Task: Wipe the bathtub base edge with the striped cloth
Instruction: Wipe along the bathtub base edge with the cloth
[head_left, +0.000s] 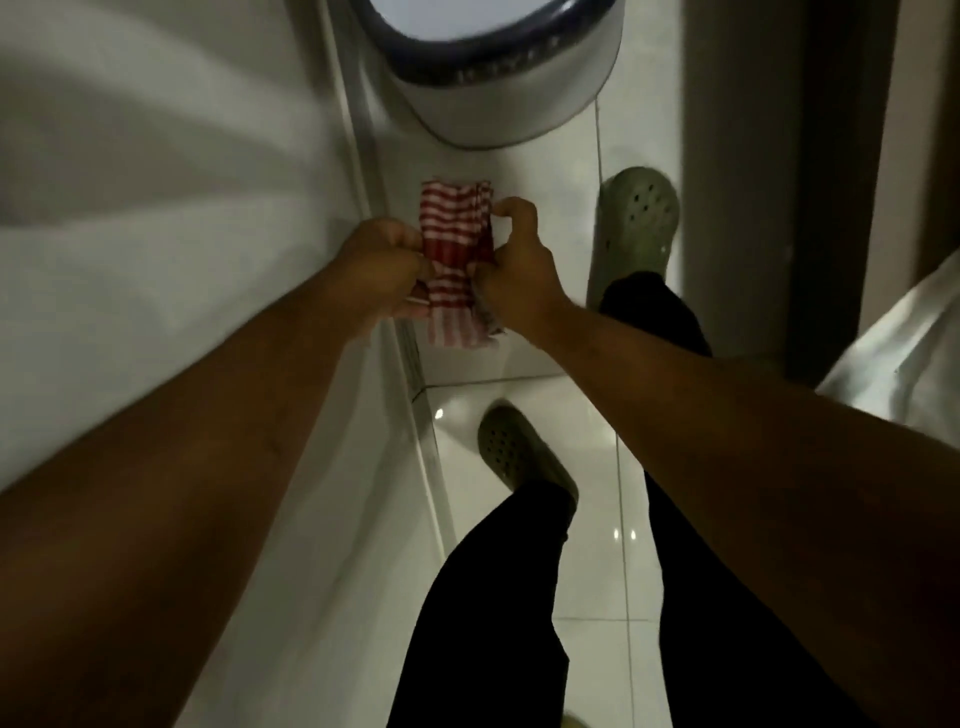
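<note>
So both arms are stretched straight out and down from the camera, forearms bare, converging on the striped cloth (453, 260) in the middle of the view. The left hand (382, 265) is curled into a loose fist, knuckles up, pinching the left side of the cloth around its middle. The right hand (511, 260) has the other side, thumb and lower fingers closed on the fabric near the same height, while its index finger is hooked up higher by the cloth's top right corner. So both hands are closed around the cloth, nothing slack about either grip. The cloth itself is red and white striped, bunched lengthwise between the two hands, with one end sticking out above them and the other hanging below. It's held up in the air just over the floor strip right beside the bathtub base edge (415, 364), which runs diagonally from top centre down toward the bottom; can't tell if the cloth is actually touching the edge. The white bathtub (156, 234) wall fills the left side. Below are dark trousers and two green perforated clogs, the left clog (514, 449) near the tub edge and the right clog (636, 223) further up on the glossy white floor tiles (597, 545). A round white bin (498, 73) with a dark rim sits at the top.
</note>
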